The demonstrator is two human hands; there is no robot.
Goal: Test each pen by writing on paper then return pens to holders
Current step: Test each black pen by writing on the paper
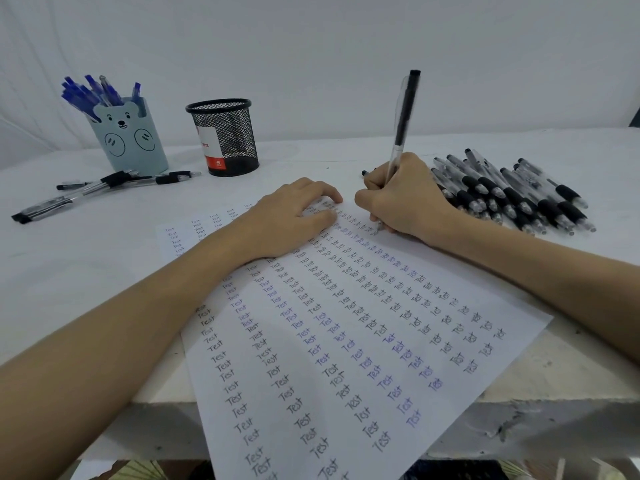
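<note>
nearest you, the paper (346,341) hangs over the front edge of the white tabletop (86,258), turned at an angle, probably to suit your writing arm. it is nearly filled with slanted columns of "test" in black and blue ink. your left hand (291,216) lies on its far part, fingers (329,195) loosely spread and pressing down, likely to keep the sheet from sliding. just beside it, your right hand (401,199) pinches a black pen (403,126) between curled fingers, tip on the paper at the top of a column, barrel tilted up and away.

to the right lies a heap of black pens (512,192), close to your writing hand, seemingly the ones waiting. a few more loose pens (104,188) lie on the left. beyond them stand a pale blue bear holder (135,140) full of blue pens (90,93) and a black mesh holder (225,136), which holds no pens, only a card. behind is a plain white wall (311,46). the tabletop's front edge looks chipped.
</note>
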